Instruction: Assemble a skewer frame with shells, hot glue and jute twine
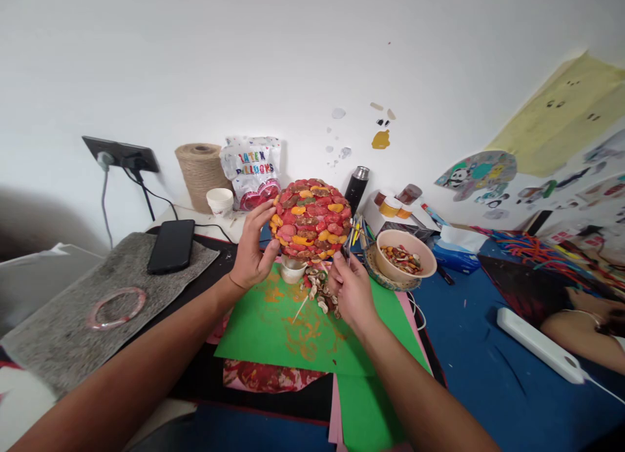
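A round ball [312,221] covered in red, orange and brown painted nut shells is upright in front of me, just above a small white paper cup [293,269]. My left hand [252,247] cups its left side, fingers along the edge and thumb low beneath. Near the ball's lower right, my right hand [352,289] is closed in a pinch on a thin greyish tool [346,249], whose kind is unclear. A pile of loose shells [322,292] lies between my hands on green paper [312,338] smeared with orange paint. One thin white stick [299,310] rests there.
A pink bowl [427,256] of painted shells stands right. Behind are a twine spool [199,175], a balloon bag [254,169], a black flask [357,188] and paint jars [390,206]. A phone [170,246] lies left, a white glue gun [537,344] right, near another person's arm [581,328].
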Demonstrator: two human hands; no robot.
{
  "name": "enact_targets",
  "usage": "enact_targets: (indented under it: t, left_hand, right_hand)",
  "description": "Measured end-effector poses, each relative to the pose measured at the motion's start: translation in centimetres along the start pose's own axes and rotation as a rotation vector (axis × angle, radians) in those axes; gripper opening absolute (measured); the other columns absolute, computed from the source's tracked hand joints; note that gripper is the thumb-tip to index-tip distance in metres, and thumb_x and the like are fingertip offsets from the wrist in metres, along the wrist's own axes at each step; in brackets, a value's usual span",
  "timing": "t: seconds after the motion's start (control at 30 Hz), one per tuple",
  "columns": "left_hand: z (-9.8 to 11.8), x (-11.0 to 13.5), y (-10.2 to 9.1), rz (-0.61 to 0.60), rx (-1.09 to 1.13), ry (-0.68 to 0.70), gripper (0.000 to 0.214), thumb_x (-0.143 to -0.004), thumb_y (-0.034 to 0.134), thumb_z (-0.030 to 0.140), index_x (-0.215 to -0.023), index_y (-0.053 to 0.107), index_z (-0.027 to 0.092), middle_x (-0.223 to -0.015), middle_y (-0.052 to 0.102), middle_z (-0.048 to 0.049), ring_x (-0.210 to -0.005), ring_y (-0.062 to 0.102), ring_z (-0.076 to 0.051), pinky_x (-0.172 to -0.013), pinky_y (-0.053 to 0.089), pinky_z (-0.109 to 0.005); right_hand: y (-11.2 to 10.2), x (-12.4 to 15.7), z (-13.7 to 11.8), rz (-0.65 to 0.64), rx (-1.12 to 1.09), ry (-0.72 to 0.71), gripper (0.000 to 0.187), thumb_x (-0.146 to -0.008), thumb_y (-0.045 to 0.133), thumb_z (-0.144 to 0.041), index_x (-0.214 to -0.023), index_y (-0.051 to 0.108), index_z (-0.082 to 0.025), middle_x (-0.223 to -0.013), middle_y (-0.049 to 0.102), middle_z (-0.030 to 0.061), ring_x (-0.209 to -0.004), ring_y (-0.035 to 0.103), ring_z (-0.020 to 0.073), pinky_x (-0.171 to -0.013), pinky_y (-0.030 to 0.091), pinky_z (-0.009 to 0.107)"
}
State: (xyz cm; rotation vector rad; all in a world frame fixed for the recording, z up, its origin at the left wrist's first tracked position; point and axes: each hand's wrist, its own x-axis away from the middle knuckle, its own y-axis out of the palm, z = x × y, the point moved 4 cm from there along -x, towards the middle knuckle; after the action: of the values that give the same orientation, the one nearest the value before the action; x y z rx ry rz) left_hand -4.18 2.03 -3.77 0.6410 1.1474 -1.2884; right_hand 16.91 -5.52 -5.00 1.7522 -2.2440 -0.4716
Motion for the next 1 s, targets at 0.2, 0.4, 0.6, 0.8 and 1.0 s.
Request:
enact_targets:
  t: [0.2,0.4,0.6,0.8,1.0]
  left_hand:
    - [-0.24,0.19,0.03,-0.011,-0.008,-0.009,0.055,-0.107,0.045,0.051,-0.159,0.04,0.032,-0.159,0.049,-0.0153,-0.149,0.046,-0.037,-0.121,0.038,-0.064]
    - [-0.03,0.08,-0.02,-0.007,0.011,0.001,0.055,-0.108,0.045,0.049,-0.16,0.041,0.032,-0.16,0.049,-0.015,-0.15,0.045,-0.036,-0.122,0.038,-0.063]
    - [-0.05,0.06,0.06,-0.016,-0.003,0.001,0.055,-0.108,0.045,0.049,-0.16,0.04,0.033,-0.16,0.049,-0.0148,-0.15,0.046,-0.037,-0.122,0.038,-0.064]
    - [-0.01,0.08,0.01,-0.017,0.013,0.004,0.055,-0.108,0.046,0.047,-0.16,0.04,0.032,-0.16,0.048,-0.0152,-0.15,0.045,-0.035,-0.123,0.037,-0.063]
    - [-0.05,0.06,0.04,-0.014,0.008,0.003,0.055,-0.108,0.046,0.048,-0.16,0.04,0.032,-0.16,0.049,-0.0148,-0.15,0.046,-0.036,-0.122,0.038,-0.063]
  right_hand:
    - [-0.02,0.04,0.27,-0.006,-0.007,0.013,0.059,-0.068,0.094,-0.059,-0.075,0.048,-0.024,-0.055,0.033,-0.0128,-0.044,0.019,0.0048,-0.039,0.015,0.02]
    - [-0.1,-0.01,0.26,-0.005,-0.006,0.016,0.059,-0.067,0.094,-0.059,-0.076,0.049,-0.024,-0.054,0.033,-0.0132,-0.043,0.02,0.0045,-0.04,0.015,0.019]
    - [-0.28,-0.03,0.41,-0.005,-0.011,0.011,0.056,-0.07,0.093,-0.058,-0.077,0.049,-0.024,-0.054,0.033,-0.0133,-0.043,0.019,0.0048,-0.04,0.013,0.02]
    - [-0.35,-0.09,0.59,-0.012,-0.013,0.01,0.054,-0.071,0.093,-0.057,-0.079,0.05,-0.024,-0.055,0.032,-0.0133,-0.043,0.019,0.0053,-0.04,0.013,0.02]
    - [-0.37,-0.05,0.61,0.002,-0.011,0.015,0.056,-0.069,0.093,-0.059,-0.08,0.052,-0.024,-0.055,0.033,-0.0132,-0.044,0.02,0.0055,-0.04,0.015,0.02]
